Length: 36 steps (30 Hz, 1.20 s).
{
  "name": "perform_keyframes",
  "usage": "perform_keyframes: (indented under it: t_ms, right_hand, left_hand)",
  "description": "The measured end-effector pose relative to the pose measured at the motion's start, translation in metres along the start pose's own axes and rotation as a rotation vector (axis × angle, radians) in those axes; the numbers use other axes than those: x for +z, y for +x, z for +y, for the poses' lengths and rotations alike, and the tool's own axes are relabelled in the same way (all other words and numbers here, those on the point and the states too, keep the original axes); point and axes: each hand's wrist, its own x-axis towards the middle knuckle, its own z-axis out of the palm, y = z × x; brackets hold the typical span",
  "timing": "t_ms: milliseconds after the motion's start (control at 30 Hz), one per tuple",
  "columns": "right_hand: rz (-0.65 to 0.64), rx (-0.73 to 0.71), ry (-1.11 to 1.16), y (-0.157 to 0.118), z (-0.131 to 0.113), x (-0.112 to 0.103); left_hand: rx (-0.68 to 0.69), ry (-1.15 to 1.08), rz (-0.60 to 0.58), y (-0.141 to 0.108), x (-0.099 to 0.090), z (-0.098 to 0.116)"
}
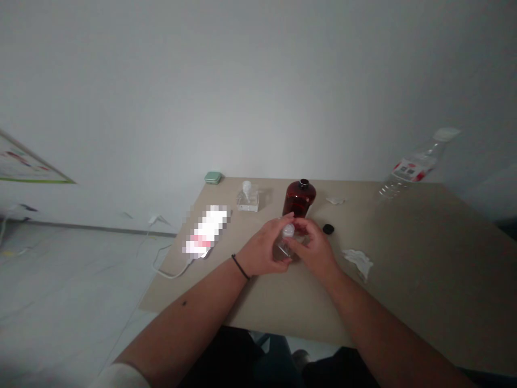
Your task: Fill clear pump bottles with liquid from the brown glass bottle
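Observation:
Near the middle of the table, my two hands meet around a small clear bottle with a whitish top. My left hand wraps its left side and wears a thin black band at the wrist. From the right, my right hand has its thumb and fingers closed about the upper part of the same bottle. Just behind them an uncapped dark red-brown bottle stands upright. A black cap lies to the right of my right hand. Farther left stands a square clear bottle with a white round top.
A lit phone with a white cable lies at the table's left edge. A green case sits at the back left corner. Crumpled tissues lie on the right. A large clear plastic bottle stands by the wall.

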Motion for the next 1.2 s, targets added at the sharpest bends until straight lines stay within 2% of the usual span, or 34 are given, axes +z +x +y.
perform_keyframes:
  t_ms: [233, 400, 633, 867, 1033, 1200]
  right_hand:
    - [-0.050, -0.022, 0.037, -0.0012, 0.0030, -0.0048]
    - [-0.002, 0.006, 0.003, -0.0002, 0.0007, -0.0003]
    - [-0.051, -0.029, 0.040, -0.0019, 0.0053, -0.0050]
    - [-0.011, -0.025, 0.013, -0.0005, 0.0020, 0.0009]
    - [-0.055, -0.055, 0.014, -0.0008, 0.0023, -0.0034]
    - [-0.001, -0.041, -0.021, 0.0000, 0.0030, 0.0015]
  left_hand:
    - [0.018, 0.021, 0.009, -0.0006, 0.0002, -0.0014]
    - [0.002, 0.017, 0.010, -0.0010, 0.0005, -0.0019]
    - [0.010, 0.009, 0.004, -0.0007, 0.0004, -0.0024]
    - [-0.009, 0.013, -0.008, -0.0005, -0.0002, -0.0002]
    - [0.038, 0.020, 0.013, -0.0006, 0.0007, -0.0023]
    - [0.028, 0.022, 0.021, -0.0005, 0.0012, -0.0031]
